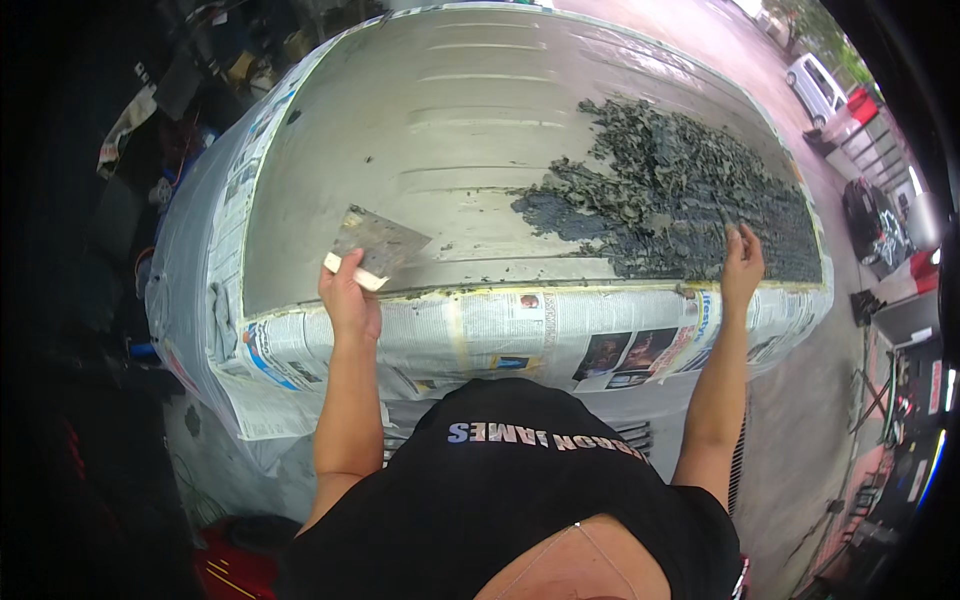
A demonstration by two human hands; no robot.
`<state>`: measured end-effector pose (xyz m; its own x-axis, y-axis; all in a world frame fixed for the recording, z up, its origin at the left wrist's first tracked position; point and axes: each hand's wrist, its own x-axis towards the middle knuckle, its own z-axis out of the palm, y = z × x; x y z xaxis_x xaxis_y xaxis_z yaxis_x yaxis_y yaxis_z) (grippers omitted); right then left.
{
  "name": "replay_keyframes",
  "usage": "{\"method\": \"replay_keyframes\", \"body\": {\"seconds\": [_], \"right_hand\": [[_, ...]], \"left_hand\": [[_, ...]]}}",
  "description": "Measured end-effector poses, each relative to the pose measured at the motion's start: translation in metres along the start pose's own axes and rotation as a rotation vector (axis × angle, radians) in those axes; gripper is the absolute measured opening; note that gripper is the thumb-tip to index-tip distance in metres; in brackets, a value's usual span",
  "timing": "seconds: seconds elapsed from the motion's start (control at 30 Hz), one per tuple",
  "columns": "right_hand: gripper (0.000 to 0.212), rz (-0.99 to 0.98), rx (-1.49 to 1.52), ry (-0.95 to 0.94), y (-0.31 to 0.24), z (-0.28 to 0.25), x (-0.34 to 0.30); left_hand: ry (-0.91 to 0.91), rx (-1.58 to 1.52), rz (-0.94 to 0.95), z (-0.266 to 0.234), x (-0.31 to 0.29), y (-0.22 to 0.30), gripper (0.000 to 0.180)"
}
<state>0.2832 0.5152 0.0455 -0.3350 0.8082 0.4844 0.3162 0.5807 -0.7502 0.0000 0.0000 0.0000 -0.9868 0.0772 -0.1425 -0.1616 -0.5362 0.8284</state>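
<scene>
A grey, ribbed vehicle roof [430,130] fills the upper middle of the head view. Its right part carries a thick patch of dark grey peeled paint flakes [680,190]. My left hand [348,295] holds a flat metal scraper [375,243] by its pale handle, blade resting just above the roof's near edge. My right hand [742,262] grips a small dark tool and presses it into the lower right of the flaked patch. Both forearms reach up from my black shirt.
Newspaper masking [500,335] with yellow tape covers the roof's near and left sides. Dark clutter lies at the upper left, something red [225,570] at the lower left. A white car [818,88] and paved ground [800,440] lie to the right.
</scene>
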Motion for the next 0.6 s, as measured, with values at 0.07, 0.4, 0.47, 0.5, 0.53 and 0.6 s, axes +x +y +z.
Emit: {"method": "replay_keyframes", "body": {"seconds": [0.07,0.4,0.47,0.5,0.53,0.6], "right_hand": [[0.037,-0.005,0.038,0.125,0.014,0.006,-0.034],[0.030,0.076,0.413,0.298,-0.049,-0.029,-0.045],[0.028,-0.059,0.518,0.398,-0.086,-0.043,-0.022],[0.028,-0.145,0.437,0.471,-0.088,-0.040,-0.014],[0.029,-0.236,0.358,0.535,-0.088,-0.035,-0.003],[0.032,-0.338,0.051,0.454,-0.074,-0.020,0.020]], "left_hand": [[-0.074,-0.034,-0.170,0.025,-0.008,0.000,0.025],[-0.220,-0.043,-0.311,0.096,-0.071,-0.019,0.022],[-0.214,-0.062,-0.283,0.090,-0.067,-0.019,0.025],[-0.217,-0.071,-0.270,0.090,-0.065,-0.019,0.027],[-0.223,-0.075,-0.264,0.090,-0.065,-0.019,0.025],[-0.255,-0.074,-0.262,0.094,-0.065,-0.019,0.026]]}}
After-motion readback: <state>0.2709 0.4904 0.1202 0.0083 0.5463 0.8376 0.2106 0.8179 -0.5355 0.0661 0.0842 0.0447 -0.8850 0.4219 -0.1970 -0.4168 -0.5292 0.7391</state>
